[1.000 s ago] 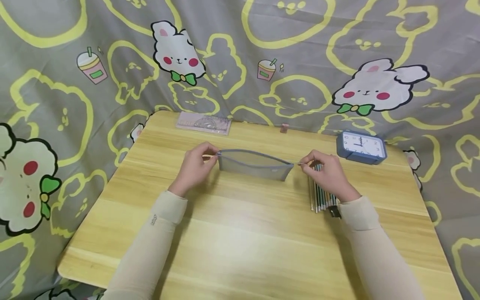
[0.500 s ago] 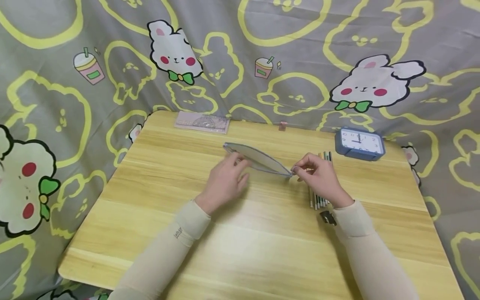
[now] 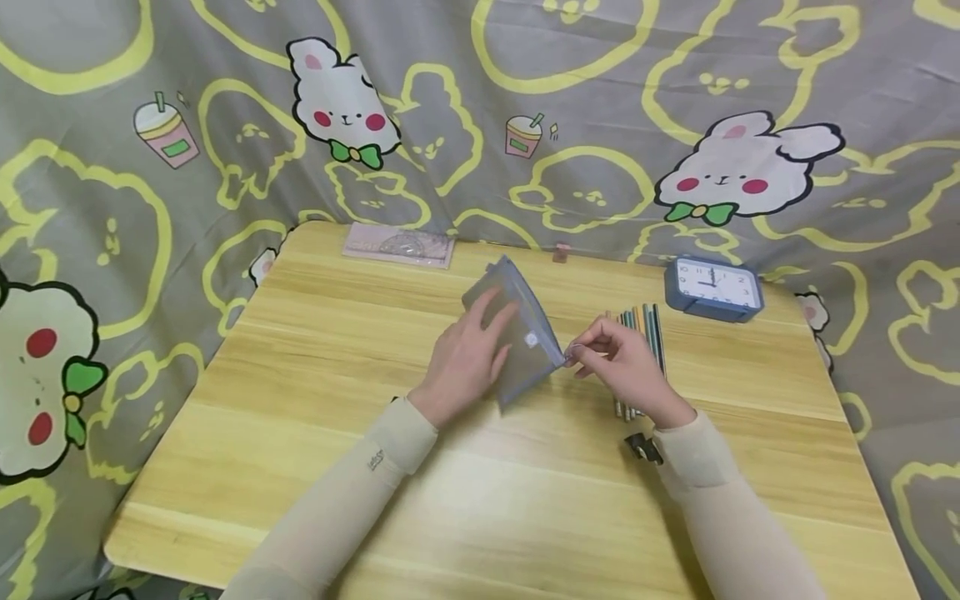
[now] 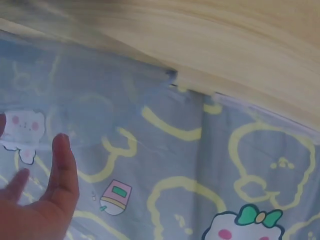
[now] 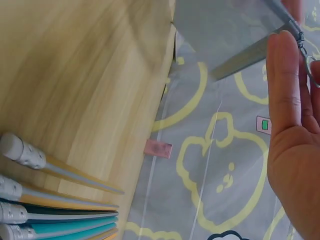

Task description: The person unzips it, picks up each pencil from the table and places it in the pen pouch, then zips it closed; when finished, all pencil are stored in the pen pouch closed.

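Observation:
A see-through, grey-blue zip pouch [image 3: 528, 321] is held up over the table, tilted, with its zipper edge along the upper right. My right hand [image 3: 618, 362] pinches the pouch at its zipper end; in the right wrist view a metal ring [image 5: 311, 67] shows by the fingers there. My left hand [image 3: 461, 362] is at the pouch's left side, fingers spread and overlapping it. In the left wrist view the left hand [image 4: 47, 200] has loosely extended fingers beside the clear sheet of the pouch [image 4: 90, 80]. Several pencils [image 3: 652, 333] lie behind my right hand, partly hidden by it.
A blue alarm clock [image 3: 714, 287] stands at the table's back right. At the back left lies a flat pinkish packet with a protractor [image 3: 401, 244]. A small pink tab [image 3: 561, 252] sits at the back edge, before a patterned curtain [image 3: 450, 100]. A black piece [image 3: 643, 447] is by the right cuff.
My left hand has let go of the pouch's left corner and moved right, alongside it. The pouch has swung from level to steeply tilted, still pinched by my right hand, which has shifted slightly left.

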